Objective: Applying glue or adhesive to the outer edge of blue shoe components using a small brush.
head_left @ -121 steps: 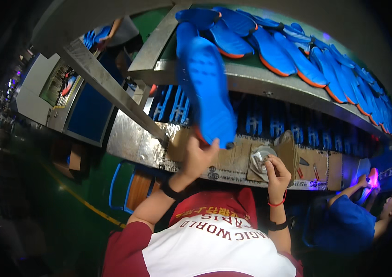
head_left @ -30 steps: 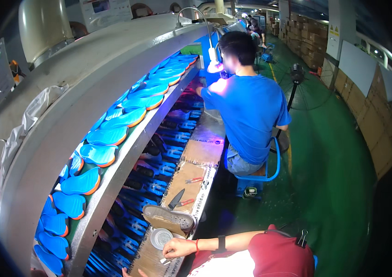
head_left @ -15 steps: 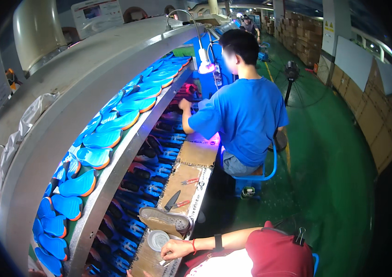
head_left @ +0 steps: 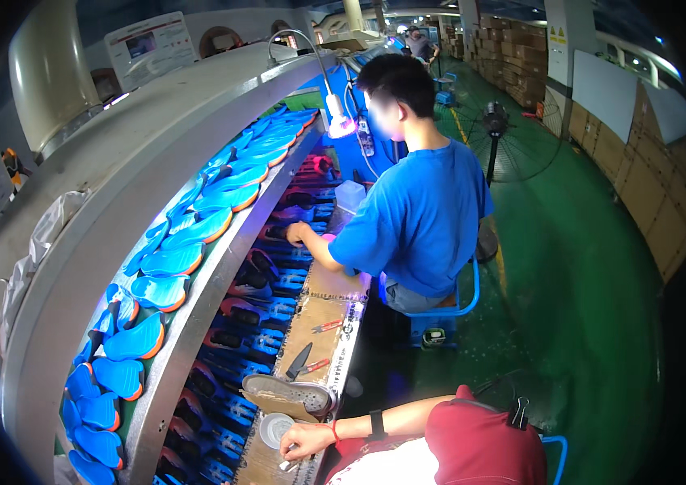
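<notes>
- At a cardboard-covered bench (head_left: pixel 311 311), a worker's right hand (head_left: pixel 304 440) is keeping its place beside a pale round bowl (head_left: pixel 263 428), much as half a second ago.
- Its fingers (head_left: pixel 288 445) are closing together on a small pale piece (head_left: pixel 288 466), which is poking out below them; its exact kind is staying unclear.
- The left hand, raising a blue insole four seconds ago, is now lying outside the view; whether its fingers are holding anything, one cannot tell.
- With the view now turning along the bench, the handling of that insole is going unseen, leaving only the right hand's grip showing.
- Beyond the fingers and past the bowl, a grey perforated shoe (head_left: pixel 311 396) is resting near a dark blade (head_left: pixel 300 361) and red-handled snips (head_left: pixel 313 368).
- Left of the fingers, orange-edged blue insoles (head_left: pixel 134 337) are lining a shelf.
- Farther ahead, a blue-shirted co-worker (head_left: pixel 432 214) is now reaching lower than half a second ago.
</notes>
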`<action>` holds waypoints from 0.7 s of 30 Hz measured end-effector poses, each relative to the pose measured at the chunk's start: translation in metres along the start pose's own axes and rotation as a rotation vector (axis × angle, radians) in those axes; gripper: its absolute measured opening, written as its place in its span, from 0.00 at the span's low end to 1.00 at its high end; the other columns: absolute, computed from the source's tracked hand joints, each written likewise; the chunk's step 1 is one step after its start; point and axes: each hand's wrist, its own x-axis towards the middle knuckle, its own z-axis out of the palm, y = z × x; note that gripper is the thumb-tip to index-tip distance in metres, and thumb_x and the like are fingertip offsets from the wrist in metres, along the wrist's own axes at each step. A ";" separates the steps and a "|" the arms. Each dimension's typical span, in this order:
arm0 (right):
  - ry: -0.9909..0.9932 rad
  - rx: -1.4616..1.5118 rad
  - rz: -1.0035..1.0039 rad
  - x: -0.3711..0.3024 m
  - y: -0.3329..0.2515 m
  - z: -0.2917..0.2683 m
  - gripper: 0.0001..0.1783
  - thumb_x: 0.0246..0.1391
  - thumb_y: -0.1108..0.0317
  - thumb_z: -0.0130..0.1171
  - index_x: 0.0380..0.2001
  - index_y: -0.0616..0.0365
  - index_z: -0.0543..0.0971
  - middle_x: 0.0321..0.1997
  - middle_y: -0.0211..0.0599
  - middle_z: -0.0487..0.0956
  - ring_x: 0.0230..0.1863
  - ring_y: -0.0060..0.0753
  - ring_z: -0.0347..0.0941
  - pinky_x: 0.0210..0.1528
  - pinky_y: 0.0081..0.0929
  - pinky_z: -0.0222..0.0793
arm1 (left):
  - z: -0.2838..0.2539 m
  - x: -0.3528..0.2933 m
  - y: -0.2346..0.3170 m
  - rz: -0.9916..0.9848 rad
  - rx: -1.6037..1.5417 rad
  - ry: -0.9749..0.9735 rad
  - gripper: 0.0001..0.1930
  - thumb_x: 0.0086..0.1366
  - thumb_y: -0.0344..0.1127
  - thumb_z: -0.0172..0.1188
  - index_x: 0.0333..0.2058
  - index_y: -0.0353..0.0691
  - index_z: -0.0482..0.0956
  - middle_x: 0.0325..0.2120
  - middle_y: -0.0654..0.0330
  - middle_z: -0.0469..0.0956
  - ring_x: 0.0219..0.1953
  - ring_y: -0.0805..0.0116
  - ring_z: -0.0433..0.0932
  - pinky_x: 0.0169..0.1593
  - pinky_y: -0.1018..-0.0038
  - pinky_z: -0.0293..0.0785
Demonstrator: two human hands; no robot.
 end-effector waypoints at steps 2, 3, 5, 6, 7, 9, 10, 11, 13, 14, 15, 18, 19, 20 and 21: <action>0.001 -0.024 0.016 0.000 0.003 -0.002 0.11 0.48 0.63 0.58 0.27 0.61 0.80 0.29 0.40 0.80 0.34 0.38 0.76 0.38 0.32 0.69 | 0.005 0.005 0.002 0.005 -0.023 0.012 0.29 0.57 0.32 0.59 0.56 0.30 0.60 0.51 0.44 0.65 0.54 0.50 0.65 0.59 0.61 0.57; 0.001 -0.031 0.012 0.000 0.002 -0.004 0.11 0.48 0.63 0.58 0.27 0.61 0.80 0.29 0.40 0.80 0.34 0.38 0.76 0.38 0.32 0.69 | 0.009 0.009 0.004 0.008 -0.035 0.020 0.29 0.57 0.32 0.59 0.56 0.30 0.60 0.52 0.44 0.65 0.55 0.50 0.64 0.60 0.61 0.57; 0.020 -0.018 -0.014 0.001 -0.001 -0.005 0.11 0.48 0.63 0.58 0.28 0.61 0.80 0.29 0.41 0.80 0.34 0.38 0.76 0.38 0.32 0.70 | 0.017 0.016 0.007 0.018 -0.060 0.030 0.30 0.57 0.31 0.59 0.56 0.30 0.60 0.52 0.44 0.65 0.55 0.50 0.64 0.60 0.61 0.56; 0.027 -0.023 -0.016 0.001 0.001 -0.008 0.11 0.48 0.63 0.58 0.28 0.61 0.80 0.29 0.41 0.80 0.34 0.38 0.76 0.38 0.32 0.70 | 0.021 0.019 0.009 0.025 -0.074 0.032 0.30 0.57 0.31 0.58 0.57 0.30 0.59 0.53 0.44 0.64 0.56 0.50 0.64 0.60 0.61 0.56; 0.026 -0.043 -0.034 0.001 0.003 -0.013 0.11 0.49 0.64 0.58 0.28 0.62 0.80 0.29 0.41 0.80 0.33 0.38 0.76 0.37 0.32 0.69 | 0.026 0.023 0.011 0.033 -0.089 0.034 0.30 0.57 0.30 0.58 0.57 0.30 0.59 0.53 0.44 0.64 0.56 0.50 0.64 0.61 0.61 0.55; 0.038 -0.057 -0.048 0.000 0.002 -0.012 0.10 0.50 0.65 0.59 0.28 0.62 0.79 0.29 0.40 0.79 0.33 0.38 0.76 0.36 0.31 0.69 | 0.027 0.025 0.009 0.038 -0.105 0.033 0.30 0.57 0.30 0.58 0.57 0.30 0.59 0.53 0.44 0.64 0.56 0.50 0.63 0.61 0.60 0.55; 0.039 -0.056 -0.047 0.000 0.002 -0.012 0.10 0.50 0.65 0.59 0.28 0.62 0.79 0.29 0.40 0.79 0.33 0.38 0.76 0.36 0.31 0.69 | 0.027 0.025 0.008 0.039 -0.114 0.032 0.30 0.57 0.30 0.58 0.57 0.31 0.58 0.54 0.44 0.63 0.57 0.50 0.63 0.61 0.60 0.55; 0.030 -0.056 -0.059 0.000 0.002 -0.010 0.10 0.50 0.65 0.59 0.29 0.62 0.79 0.30 0.40 0.79 0.33 0.38 0.76 0.35 0.31 0.69 | 0.025 0.020 0.007 0.027 -0.115 0.033 0.30 0.57 0.29 0.58 0.58 0.31 0.58 0.54 0.44 0.63 0.57 0.50 0.63 0.62 0.60 0.54; 0.006 -0.063 -0.038 -0.002 -0.002 -0.009 0.10 0.50 0.65 0.58 0.29 0.63 0.79 0.29 0.41 0.79 0.32 0.39 0.76 0.35 0.31 0.70 | 0.018 0.006 0.003 -0.010 -0.110 0.033 0.31 0.57 0.29 0.57 0.58 0.31 0.58 0.54 0.44 0.63 0.57 0.50 0.62 0.62 0.60 0.54; 0.011 -0.068 -0.072 -0.002 0.004 -0.004 0.10 0.50 0.65 0.58 0.29 0.62 0.79 0.29 0.41 0.79 0.31 0.38 0.76 0.35 0.31 0.70 | 0.008 -0.010 0.003 -0.047 -0.092 0.032 0.31 0.57 0.29 0.57 0.58 0.31 0.58 0.55 0.44 0.63 0.58 0.50 0.62 0.62 0.60 0.53; 0.012 -0.080 -0.073 -0.005 0.007 -0.002 0.10 0.50 0.65 0.58 0.29 0.62 0.79 0.29 0.41 0.79 0.31 0.38 0.76 0.35 0.31 0.71 | -0.005 -0.028 0.003 -0.091 -0.067 0.029 0.31 0.57 0.28 0.57 0.58 0.31 0.57 0.55 0.44 0.62 0.58 0.51 0.62 0.62 0.60 0.53; -0.002 -0.063 0.049 -0.006 -0.020 -0.022 0.08 0.50 0.66 0.58 0.29 0.61 0.79 0.29 0.41 0.79 0.33 0.36 0.76 0.36 0.29 0.71 | -0.063 -0.064 0.041 -0.294 0.060 0.000 0.31 0.57 0.30 0.58 0.59 0.31 0.57 0.56 0.45 0.63 0.58 0.51 0.63 0.63 0.60 0.54; 0.030 -0.075 0.096 -0.006 -0.028 -0.030 0.07 0.50 0.68 0.59 0.29 0.60 0.79 0.29 0.39 0.79 0.33 0.33 0.77 0.37 0.27 0.71 | -0.066 -0.056 0.051 -0.365 0.053 -0.055 0.31 0.58 0.29 0.57 0.59 0.31 0.57 0.56 0.46 0.62 0.59 0.52 0.62 0.63 0.61 0.53; 0.124 0.021 0.079 -0.004 -0.025 -0.030 0.08 0.47 0.65 0.61 0.28 0.60 0.80 0.28 0.42 0.79 0.31 0.39 0.77 0.35 0.30 0.72 | -0.069 -0.061 0.049 -0.380 0.046 -0.065 0.31 0.58 0.27 0.56 0.59 0.31 0.55 0.57 0.46 0.61 0.60 0.51 0.58 0.64 0.60 0.49; 0.078 0.033 0.135 -0.005 -0.025 -0.035 0.04 0.50 0.72 0.60 0.29 0.61 0.79 0.29 0.35 0.79 0.34 0.27 0.76 0.37 0.25 0.72 | -0.076 -0.068 0.053 -0.427 0.000 -0.055 0.31 0.58 0.27 0.56 0.59 0.32 0.56 0.57 0.46 0.61 0.61 0.51 0.58 0.64 0.59 0.49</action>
